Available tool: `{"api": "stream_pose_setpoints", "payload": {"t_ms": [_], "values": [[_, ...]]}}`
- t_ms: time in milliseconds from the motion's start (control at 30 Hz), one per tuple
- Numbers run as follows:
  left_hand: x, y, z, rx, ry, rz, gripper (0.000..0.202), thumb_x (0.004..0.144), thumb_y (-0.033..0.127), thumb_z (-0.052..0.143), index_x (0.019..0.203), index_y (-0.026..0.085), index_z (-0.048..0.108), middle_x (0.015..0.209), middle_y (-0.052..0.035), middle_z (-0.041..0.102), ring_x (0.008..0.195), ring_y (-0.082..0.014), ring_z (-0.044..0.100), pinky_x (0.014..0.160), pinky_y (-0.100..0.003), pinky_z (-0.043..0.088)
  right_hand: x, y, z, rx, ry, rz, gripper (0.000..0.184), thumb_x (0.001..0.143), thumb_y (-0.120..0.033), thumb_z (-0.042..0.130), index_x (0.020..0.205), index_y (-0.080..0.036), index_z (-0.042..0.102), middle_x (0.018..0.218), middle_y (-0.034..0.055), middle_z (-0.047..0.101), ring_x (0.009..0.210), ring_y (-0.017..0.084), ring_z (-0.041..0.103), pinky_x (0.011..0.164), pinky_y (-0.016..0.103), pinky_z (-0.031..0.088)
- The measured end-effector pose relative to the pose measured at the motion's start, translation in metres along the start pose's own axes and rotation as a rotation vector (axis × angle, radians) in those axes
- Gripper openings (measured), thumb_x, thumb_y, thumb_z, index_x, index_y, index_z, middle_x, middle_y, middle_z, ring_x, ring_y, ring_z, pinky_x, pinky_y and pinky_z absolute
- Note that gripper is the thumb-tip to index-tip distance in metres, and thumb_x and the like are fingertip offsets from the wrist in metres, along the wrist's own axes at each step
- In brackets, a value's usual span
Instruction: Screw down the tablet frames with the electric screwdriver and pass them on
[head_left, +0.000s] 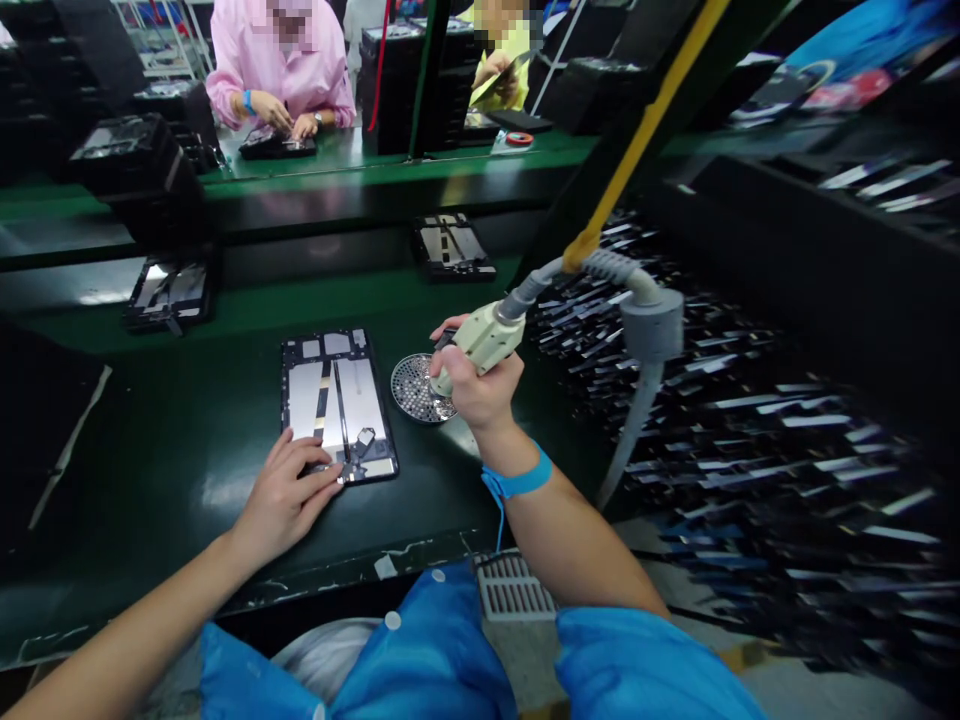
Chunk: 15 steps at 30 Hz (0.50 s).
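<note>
An opened tablet (306, 395) lies on the green bench, its inside parts facing up. My left hand (281, 495) rests on its lower left corner, fingers stretched out and touching the frame. My right hand (482, 392) is wrapped round a pale electric screwdriver (487, 335), which slants down to the left. Under its front end sits a round metal dish (411, 385) full of small holes, just right of the tablet. My fingers hide the tool's tip, so I cannot tell whether it touches the dish. A blue band (525, 478) circles my right wrist.
A yellow strap (637, 140) and thick grey cable (637, 420) run from the screwdriver. Racked dark panels (787, 450) crowd the right. Two more open tablets, one left (169, 290), one centre (452, 245), lie farther back. Across the bench, a person in pink (281, 70) handles a device.
</note>
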<state>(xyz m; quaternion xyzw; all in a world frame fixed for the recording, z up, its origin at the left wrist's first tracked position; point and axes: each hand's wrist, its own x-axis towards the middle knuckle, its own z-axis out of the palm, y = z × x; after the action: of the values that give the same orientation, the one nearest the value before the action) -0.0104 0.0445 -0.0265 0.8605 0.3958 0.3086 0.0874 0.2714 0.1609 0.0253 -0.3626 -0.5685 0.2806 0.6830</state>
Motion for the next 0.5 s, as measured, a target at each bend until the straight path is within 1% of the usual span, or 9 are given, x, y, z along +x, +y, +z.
{"api": "stream_pose_setpoints", "payload": {"t_ms": [67,100,167,233,333,500], "values": [[0.009,-0.01,-0.001,0.011,-0.014,-0.017,0.018,0.099,0.021,0.065,0.113,0.027,0.075,0.111,-0.0062,0.071,0.123,-0.0293,0.063,0.116,-0.068,0.036,0.004,-0.001,0.005,0.017,0.032,0.006,0.019,0.087,-0.035,0.071,0.1,-0.021,0.068,0.086,0.0002,0.071,0.051,0.011,0.062,0.048,0.028,0.052],[0.014,-0.016,-0.001,0.008,-0.021,-0.019,0.017,0.099,0.022,0.065,0.111,0.027,0.076,0.111,-0.0065,0.071,0.124,-0.0307,0.062,0.114,-0.068,0.039,0.008,-0.001,0.009,0.02,0.048,0.007,0.019,0.088,-0.035,0.071,0.101,-0.022,0.068,0.086,-0.0001,0.071,0.05,0.01,0.061,0.047,0.028,0.051],[0.022,-0.026,0.0,-0.014,-0.012,-0.015,0.016,0.099,0.023,0.065,0.11,0.025,0.077,0.112,-0.0082,0.07,0.126,-0.0319,0.062,0.108,-0.063,0.046,0.016,0.0,0.019,0.019,0.067,0.006,0.021,0.087,-0.036,0.072,0.102,-0.022,0.068,0.085,-0.0006,0.071,0.049,0.01,0.061,0.047,0.027,0.051],[0.026,-0.034,0.003,-0.019,0.027,-0.012,0.016,0.099,0.022,0.066,0.111,0.024,0.077,0.114,-0.0096,0.07,0.126,-0.0318,0.062,0.104,-0.058,0.05,0.023,0.004,0.029,0.013,0.08,0.014,0.023,0.086,-0.038,0.073,0.101,-0.022,0.068,0.084,-0.001,0.071,0.05,0.01,0.061,0.048,0.027,0.051],[0.026,-0.036,0.007,0.016,0.051,-0.009,0.019,0.099,0.02,0.065,0.115,0.024,0.076,0.115,-0.0093,0.071,0.127,-0.032,0.063,0.108,-0.061,0.047,0.026,0.016,0.039,-0.009,0.097,0.039,0.024,0.085,-0.039,0.075,0.101,-0.023,0.068,0.083,-0.0018,0.071,0.051,0.01,0.061,0.049,0.027,0.051],[0.021,-0.029,0.007,0.025,0.03,-0.025,0.023,0.099,0.016,0.064,0.119,0.023,0.072,0.117,-0.01,0.071,0.132,-0.033,0.061,0.111,-0.064,0.044,0.018,0.028,0.039,-0.055,0.068,0.052,0.025,0.085,-0.038,0.075,0.103,-0.022,0.068,0.086,-0.001,0.071,0.054,0.011,0.062,0.054,0.029,0.053]]}}
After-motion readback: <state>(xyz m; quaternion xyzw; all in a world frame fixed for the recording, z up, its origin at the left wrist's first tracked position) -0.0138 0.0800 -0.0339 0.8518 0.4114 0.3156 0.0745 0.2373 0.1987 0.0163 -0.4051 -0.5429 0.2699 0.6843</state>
